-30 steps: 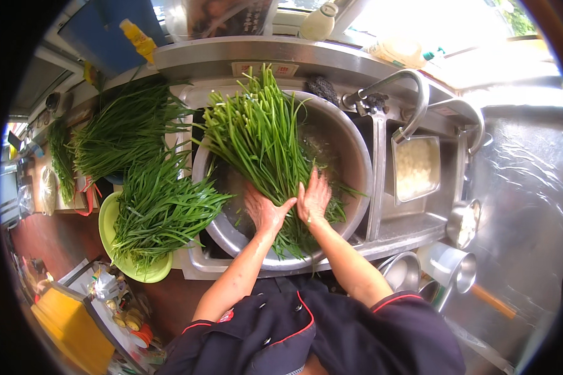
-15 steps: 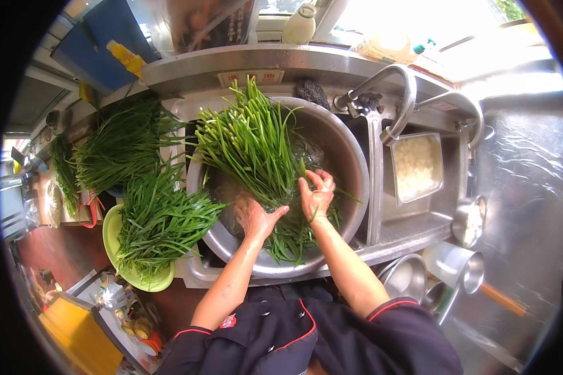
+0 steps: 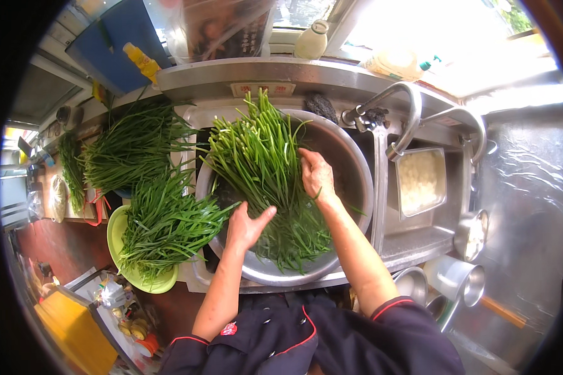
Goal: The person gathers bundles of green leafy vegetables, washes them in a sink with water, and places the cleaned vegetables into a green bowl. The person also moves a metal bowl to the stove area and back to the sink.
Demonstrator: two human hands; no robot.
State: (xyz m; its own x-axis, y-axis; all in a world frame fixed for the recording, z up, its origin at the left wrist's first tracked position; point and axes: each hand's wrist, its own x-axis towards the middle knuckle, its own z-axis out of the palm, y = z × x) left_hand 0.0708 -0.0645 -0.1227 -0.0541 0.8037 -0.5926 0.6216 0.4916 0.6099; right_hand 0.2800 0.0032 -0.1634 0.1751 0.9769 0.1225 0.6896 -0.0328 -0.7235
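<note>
A large bunch of garlic chives (image 3: 256, 147) lies in a big round metal basin (image 3: 364, 169), pale stem ends leaning over the far-left rim and leaves trailing in the water. My left hand (image 3: 246, 226) is at the near-left side of the bunch, thumb spread from the fingers, open. On the right side of the bunch, my right hand (image 3: 317, 175) rests against the stems with its fingers stretched out; some fingertips are hidden by the greens. Neither hand is closed round the bunch.
A green bowl (image 3: 114, 240) heaped with chives stands left of the basin, and more chives (image 3: 128, 147) lie behind it. To the right is a sink compartment (image 3: 413, 244) with a tray of pale pieces (image 3: 421, 181). A curved faucet (image 3: 413, 112) rises behind. Metal pots (image 3: 450, 275) sit lower right.
My right hand has moved away from me, up along the bunch's right side. My left hand has drawn slightly left, out of the leaves. The leaf ends now lie spread in the water.
</note>
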